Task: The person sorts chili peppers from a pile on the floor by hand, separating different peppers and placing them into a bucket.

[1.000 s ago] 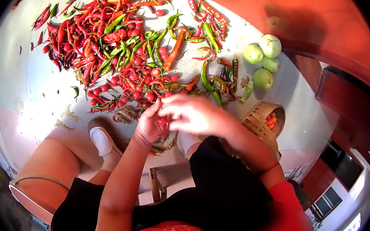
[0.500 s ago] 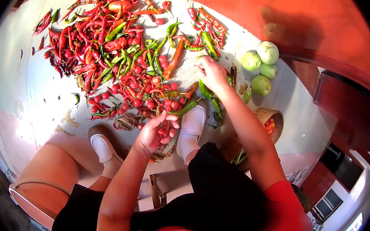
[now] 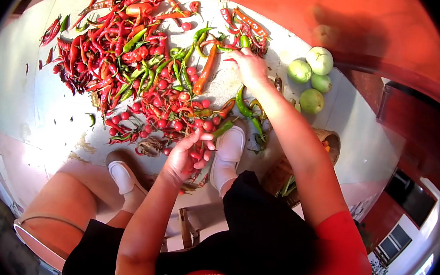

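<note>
Red chili peppers [image 3: 119,41] lie in a large heap on the pale floor, with green peppers and round red ones [image 3: 178,126] among them. Palm up at the heap's near edge, my left hand [image 3: 190,158] is closed around several small red peppers; a green pepper [image 3: 222,129] lies by its fingertips. My right hand [image 3: 249,67] is farther forward, beside the small group of peppers [image 3: 244,24]. Its fingers are pinched on a thin red pepper [image 3: 228,59], whose tip sticks out to the left. A large orange pepper [image 3: 207,72] lies left of that hand.
Round pale-green vegetables [image 3: 312,101] sit on the right. Behind my right forearm stands a woven basket [image 3: 328,141] with orange and green items inside. My shoes [image 3: 230,143] are at the heap's near edge. An orange-brown container [image 3: 56,212] stands at lower left.
My right hand has moved forward and slightly left, and a thin red pepper now shows at its fingers. My left hand stays nearly in place with its peppers.
</note>
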### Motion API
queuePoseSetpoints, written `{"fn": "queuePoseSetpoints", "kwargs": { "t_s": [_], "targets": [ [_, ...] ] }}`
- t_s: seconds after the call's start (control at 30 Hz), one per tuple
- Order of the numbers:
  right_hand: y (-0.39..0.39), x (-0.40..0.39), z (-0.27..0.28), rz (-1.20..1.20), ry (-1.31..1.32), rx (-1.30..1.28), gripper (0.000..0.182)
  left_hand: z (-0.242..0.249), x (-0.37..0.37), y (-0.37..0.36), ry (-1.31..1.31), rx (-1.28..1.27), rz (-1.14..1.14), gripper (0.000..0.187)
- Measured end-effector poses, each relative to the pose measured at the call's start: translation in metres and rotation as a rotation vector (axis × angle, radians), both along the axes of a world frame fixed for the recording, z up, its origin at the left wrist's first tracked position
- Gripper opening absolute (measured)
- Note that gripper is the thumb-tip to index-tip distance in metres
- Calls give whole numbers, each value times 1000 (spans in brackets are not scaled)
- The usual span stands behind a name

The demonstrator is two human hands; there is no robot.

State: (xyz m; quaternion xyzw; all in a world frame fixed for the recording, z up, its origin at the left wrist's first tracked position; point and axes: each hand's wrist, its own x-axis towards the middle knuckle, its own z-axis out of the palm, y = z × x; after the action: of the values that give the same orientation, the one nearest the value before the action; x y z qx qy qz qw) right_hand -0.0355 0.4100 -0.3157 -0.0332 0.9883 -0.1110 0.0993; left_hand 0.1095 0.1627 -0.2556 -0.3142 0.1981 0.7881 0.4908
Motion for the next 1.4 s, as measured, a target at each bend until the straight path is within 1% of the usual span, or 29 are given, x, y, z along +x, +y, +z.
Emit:
{"fn": "queuePoseSetpoints", "kwargs": {
  "t_s": [0.03, 0.17, 0.23, 0.33, 0.4, 0.47, 0.5, 0.53, 0.6, 0.63, 0.67, 0.73, 0.77, 0.87, 0.9, 0.93, 1.0, 1.03, 1.1, 1.13, 1.2, 1.23, 1.3, 1.4],
  "targets": [
    [1, 1, -3, 8, -10, 42, 12, -1, 1, 0, -3, -10, -7, 38],
    [5, 2, -8, 75, -1, 31, 10, -2, 5, 0, -13, -24, -6, 38],
    [6, 1, -4, 8, 25, -201, 8, -1, 5, -1, -19, -9, -8, 38],
    [15, -10, 3, -34, 80, -236, 9, 3, 2, -1, -15, -16, 4, 38],
    [16, -19, 7, -46, 54, -226, 11, 3, -1, 1, -3, -26, -8, 38],
    [12, -27, 10, 16, 75, -194, 12, 3, -2, 3, 4, -35, -19, 38],
    [11, -33, 10, 128, 54, -93, 15, 4, -2, 3, 12, -32, -22, 38],
    [6, -39, 9, 129, 55, -96, 15, 4, -3, 4, 21, -29, -25, 39],
    [-6, -49, 10, 128, -117, 144, 17, 5, -3, 3, 16, -31, -16, 38],
    [-9, -55, 14, 178, -212, 163, 23, 5, -3, 2, 9, -29, -10, 38],
    [-14, -59, 18, 181, -212, 159, 23, 5, -2, -1, 9, -34, -8, 38],
    [-17, -65, 21, 283, -306, 266, 24, 3, -2, -3, -39, -28, 30, 33],
    [-18, -67, 23, 323, -314, 290, 27, 3, -2, -4, -35, -28, 34, 33],
    [-19, -68, 19, 301, -330, 279, 31, 3, -4, -9, -31, -18, 54, 33],
    [-22, -70, 32, 265, -384, 280, 36, 7, -5, -10, -15, -36, 56, 33],
    [-23, -68, 38, 245, -339, 278, 38, 8, -5, -10, -4, -52, 58, 33],
    [-15, -63, 61, 194, -316, 188, 33, 6, -3, -14, -2, -43, 54, 33],
    [-11, -59, 67, 193, -316, 192, 33, 5, -2, -15, -7, -37, 58, 33],
    [-3, -50, 79, 213, -488, 120, 33, 2, 1, -14, -28, -25, 64, 34],
    [-4, -41, 71, 211, -437, 143, 27, 1, 2, -12, -27, -17, 58, 34],
    [-12, -27, 51, 306, -406, 272, 24, 0, 4, -8, -29, -25, 37, 35],
    [-17, -19, 39, 344, -322, 347, 21, -2, 4, -7, -30, -10, 31, 35],
    [-21, -13, 23, 357, -280, 350, 20, -1, 4, -4, -44, -28, 28, 35],
    [-24, -14, 14, 404, -195, 352, 18, 3, -1, -4, -33, -52, 10, 34]
  ]
}}
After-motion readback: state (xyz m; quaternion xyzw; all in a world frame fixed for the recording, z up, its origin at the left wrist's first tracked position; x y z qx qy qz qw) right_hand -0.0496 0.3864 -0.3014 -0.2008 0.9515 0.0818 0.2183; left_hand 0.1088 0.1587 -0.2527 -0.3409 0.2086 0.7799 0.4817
